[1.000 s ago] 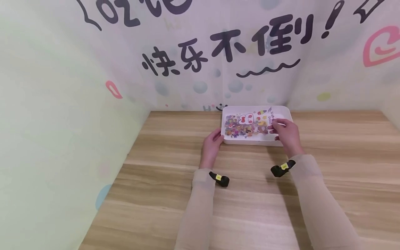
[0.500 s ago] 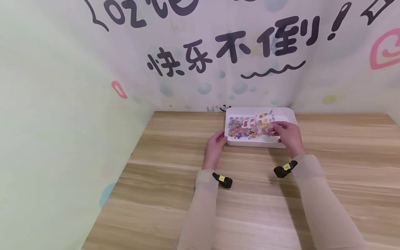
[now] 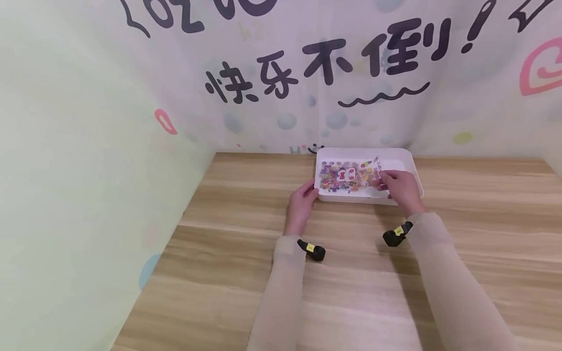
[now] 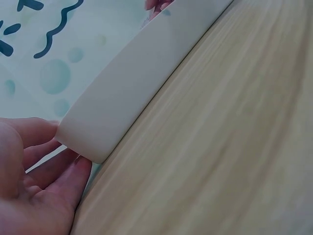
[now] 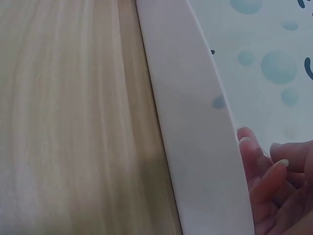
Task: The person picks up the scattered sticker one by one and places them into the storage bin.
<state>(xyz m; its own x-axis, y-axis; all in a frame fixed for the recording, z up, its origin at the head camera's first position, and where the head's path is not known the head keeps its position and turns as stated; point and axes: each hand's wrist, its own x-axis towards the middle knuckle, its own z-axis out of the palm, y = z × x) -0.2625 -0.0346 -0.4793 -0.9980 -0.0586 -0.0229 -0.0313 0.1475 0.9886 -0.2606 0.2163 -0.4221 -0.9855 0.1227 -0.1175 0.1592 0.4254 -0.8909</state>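
Note:
A white rectangular tray [image 3: 351,199] stands at the back of the table against the wall. Inside lies a clear printed bag [image 3: 347,174] with a rabbit face, lettering and many small colourful pieces showing through. My left hand [image 3: 302,202] grips the tray's front left corner. In the left wrist view, the thumb is at the rim and the other fingers [image 4: 68,176] lie against the corner. My right hand [image 3: 401,189] reaches over the tray's front right side and pinches the bag's right end between thumb and fingers. The tray's wall [image 5: 200,122] hides part of that hand in the right wrist view.
The wood-grain table [image 3: 351,273] extends in front of the tray and to both sides. A pale wall sheet [image 3: 263,126] with black writing rises directly behind the tray, and another pale wall [image 3: 79,175] borders the left.
The bag's right end has bent and shifted slightly left inside the tray, with the lettering now less visible. Both hands keep their places at the tray; the head view has shifted a little.

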